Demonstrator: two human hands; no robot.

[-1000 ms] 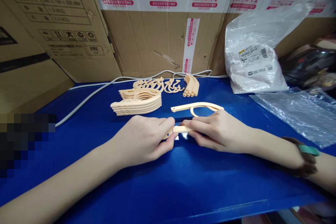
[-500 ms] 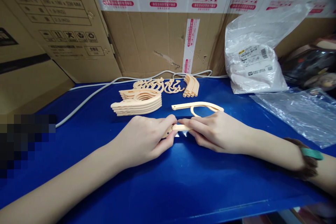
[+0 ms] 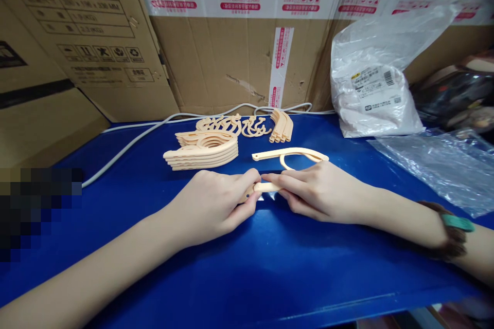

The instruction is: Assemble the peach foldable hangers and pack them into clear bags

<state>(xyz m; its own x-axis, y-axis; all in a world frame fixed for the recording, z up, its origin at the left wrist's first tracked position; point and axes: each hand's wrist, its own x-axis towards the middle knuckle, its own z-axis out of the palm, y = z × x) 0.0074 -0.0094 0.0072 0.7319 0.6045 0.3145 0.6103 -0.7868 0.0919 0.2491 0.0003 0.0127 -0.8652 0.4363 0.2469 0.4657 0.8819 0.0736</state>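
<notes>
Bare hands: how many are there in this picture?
2. The left hand is left of centre, the right hand right of centre, both over the blue tabletop and holding beige plastic between them. The pixelated patch at the left edge could hide more.

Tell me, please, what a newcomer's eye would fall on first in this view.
Probably the vivid blue tabletop, with the left hand and right hand holding cream parts near the middle. Beyond the left hand lies a stack of cream pieces. At the right rear, a white plastic bag sits before brown cardboard.
</notes>
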